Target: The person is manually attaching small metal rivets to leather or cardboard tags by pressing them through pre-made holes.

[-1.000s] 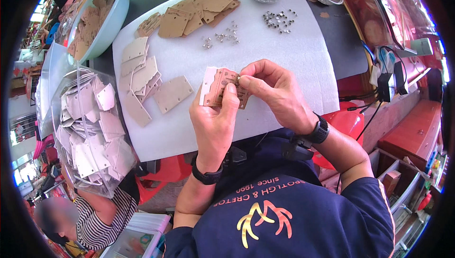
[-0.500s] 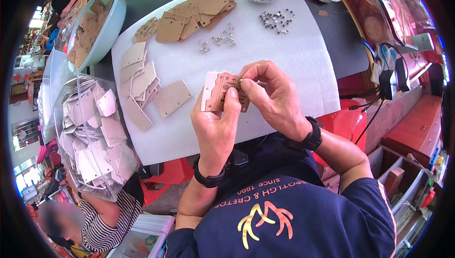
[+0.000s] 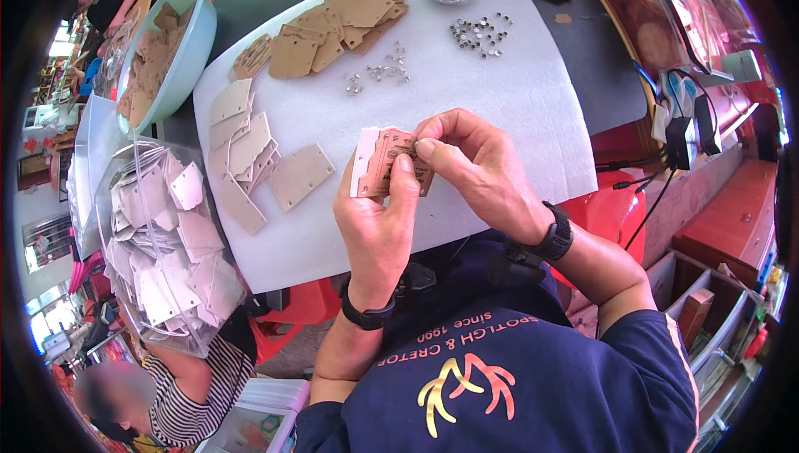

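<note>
Printed card [image 3: 382, 162], held above the near half of a white foam sheet [image 3: 508, 95]. The card is brownish-pink with dark print and a wavy left margin; a white strip shows beyond that margin. Left hand [image 3: 373, 224]: thumb pressed on the card's face, clamping it; the fingers behind are hidden. Right hand [image 3: 487, 172]: thumb and forefinger together at the card's upper right corner; whether they pinch anything is unclear. Outward: grey cards [image 3: 243, 138] along the sheet's left edge; silvery metal pieces [image 3: 387, 73] and brown cards [image 3: 358, 14] toward its far edge. Compared with one second earlier, the view has shifted slightly; both hands keep nearly the same pose.
</note>
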Demonstrator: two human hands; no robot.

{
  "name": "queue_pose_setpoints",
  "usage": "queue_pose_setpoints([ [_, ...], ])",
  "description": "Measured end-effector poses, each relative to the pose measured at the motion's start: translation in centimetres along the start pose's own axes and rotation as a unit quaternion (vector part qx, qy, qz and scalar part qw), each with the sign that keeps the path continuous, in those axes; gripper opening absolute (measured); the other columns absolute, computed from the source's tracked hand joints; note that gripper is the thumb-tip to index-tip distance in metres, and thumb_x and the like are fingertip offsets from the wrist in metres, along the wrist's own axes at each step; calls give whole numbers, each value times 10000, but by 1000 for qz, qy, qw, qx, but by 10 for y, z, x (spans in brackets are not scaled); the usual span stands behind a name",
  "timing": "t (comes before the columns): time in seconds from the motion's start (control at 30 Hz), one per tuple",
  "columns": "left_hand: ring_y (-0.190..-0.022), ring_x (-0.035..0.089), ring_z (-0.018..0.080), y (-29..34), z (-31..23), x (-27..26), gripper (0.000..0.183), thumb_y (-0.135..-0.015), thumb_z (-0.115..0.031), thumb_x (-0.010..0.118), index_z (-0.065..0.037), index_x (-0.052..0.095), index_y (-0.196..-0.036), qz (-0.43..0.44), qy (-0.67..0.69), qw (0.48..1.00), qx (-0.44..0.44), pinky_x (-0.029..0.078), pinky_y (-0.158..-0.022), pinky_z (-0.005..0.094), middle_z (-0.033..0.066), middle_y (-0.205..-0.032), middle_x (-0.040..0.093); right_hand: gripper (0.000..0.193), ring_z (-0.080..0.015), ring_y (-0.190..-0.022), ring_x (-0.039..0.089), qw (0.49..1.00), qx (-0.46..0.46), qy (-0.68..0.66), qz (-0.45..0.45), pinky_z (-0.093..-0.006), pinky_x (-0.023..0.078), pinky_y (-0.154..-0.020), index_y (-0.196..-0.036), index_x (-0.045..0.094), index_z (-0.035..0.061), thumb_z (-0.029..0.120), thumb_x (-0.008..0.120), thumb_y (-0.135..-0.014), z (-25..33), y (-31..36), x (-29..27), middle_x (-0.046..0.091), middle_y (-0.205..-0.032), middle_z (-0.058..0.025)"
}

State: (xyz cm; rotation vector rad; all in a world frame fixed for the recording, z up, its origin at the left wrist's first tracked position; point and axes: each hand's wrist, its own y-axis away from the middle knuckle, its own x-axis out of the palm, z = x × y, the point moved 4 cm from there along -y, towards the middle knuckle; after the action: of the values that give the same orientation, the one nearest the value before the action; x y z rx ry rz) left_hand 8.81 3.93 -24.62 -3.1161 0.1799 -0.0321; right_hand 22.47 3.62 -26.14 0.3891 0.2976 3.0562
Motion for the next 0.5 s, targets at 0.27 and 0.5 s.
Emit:
queue_pose_setpoints([
  [0.27,-845,577,77,1,0,-1,217,-954,-63,572,50,598,-1138,-13,10,1000,-2,489,-734,236,45,-966,638,173,-51,-818,567,1000,4,-26,2,-227,491,-729,-977,598,-20,143,625,-925,-3,1,2,632,-903,-22],
  [0.5,-822,561,64,2,2,-1,219,-956,-52,565,48,595,-1148,2,11,1000,-8,478,-700,220,35,-953,634,183,-54,-800,563,1000,11,-21,-5,-225,487,-713,-976,591,-24,147,624,-924,-3,1,3,622,-887,-19],
])
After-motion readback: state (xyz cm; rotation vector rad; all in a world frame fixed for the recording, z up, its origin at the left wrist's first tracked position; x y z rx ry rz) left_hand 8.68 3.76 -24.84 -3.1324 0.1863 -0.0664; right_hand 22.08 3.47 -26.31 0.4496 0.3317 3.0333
